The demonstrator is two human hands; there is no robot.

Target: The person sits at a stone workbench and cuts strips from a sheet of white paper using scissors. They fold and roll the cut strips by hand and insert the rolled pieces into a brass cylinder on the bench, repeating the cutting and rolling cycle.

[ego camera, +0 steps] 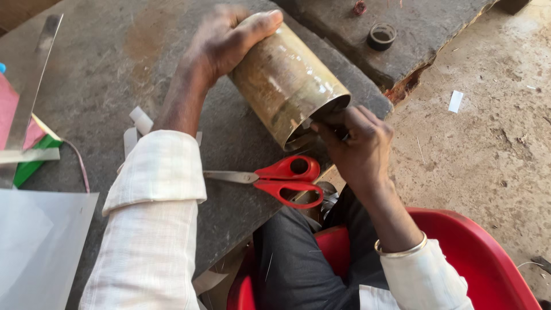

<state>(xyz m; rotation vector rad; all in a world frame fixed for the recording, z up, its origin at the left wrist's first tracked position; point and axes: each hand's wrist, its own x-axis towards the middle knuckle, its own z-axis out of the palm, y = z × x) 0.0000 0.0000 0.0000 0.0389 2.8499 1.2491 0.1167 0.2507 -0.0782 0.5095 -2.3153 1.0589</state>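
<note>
No screens or signs are seen. One can-like container, a worn brass-coloured metal cylinder, is held tilted between the fingers of both hands: the left fingers are laid over its far closed end, the right fingers are set at its open near rim. No label is carried on its wall; only dull, stained and shiny patches are shown. A small white paper slip, perhaps a label, is seen on the dirt floor, well right of the right fingers.

Brass-brown cylinder, red scissors, red chair.
</note>
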